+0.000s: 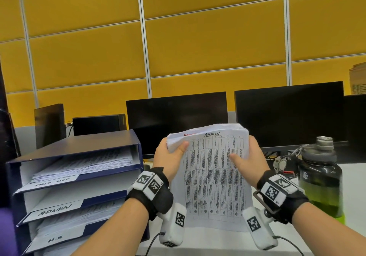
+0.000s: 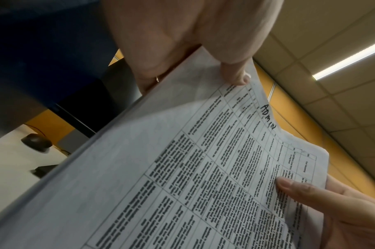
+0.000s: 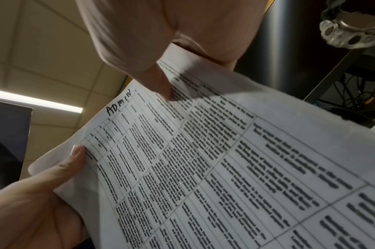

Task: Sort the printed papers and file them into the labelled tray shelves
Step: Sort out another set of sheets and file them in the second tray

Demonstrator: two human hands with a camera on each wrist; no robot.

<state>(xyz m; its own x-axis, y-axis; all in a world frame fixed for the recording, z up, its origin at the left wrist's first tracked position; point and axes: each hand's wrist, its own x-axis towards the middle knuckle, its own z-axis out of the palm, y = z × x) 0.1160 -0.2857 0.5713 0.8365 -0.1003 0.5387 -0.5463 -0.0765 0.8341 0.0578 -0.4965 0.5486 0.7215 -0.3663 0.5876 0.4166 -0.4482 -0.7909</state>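
I hold a thick stack of printed papers upright in front of me, its top sheet a dense table with "ADMIN" handwritten at the top. My left hand pinches the stack's upper left corner, thumb on the front. My right hand grips the right edge, thumb pressed on the top sheet. The wrist views show the same stack with both thumbs on it. To the left stands a dark blue tray shelf unit with labelled shelves; the ADMIN label marks the middle one.
Papers lie in the top and lower shelves. Two dark monitors stand behind the stack. A large bottle with green liquid sits at the right on the white desk. Yellow wall panels rise behind.
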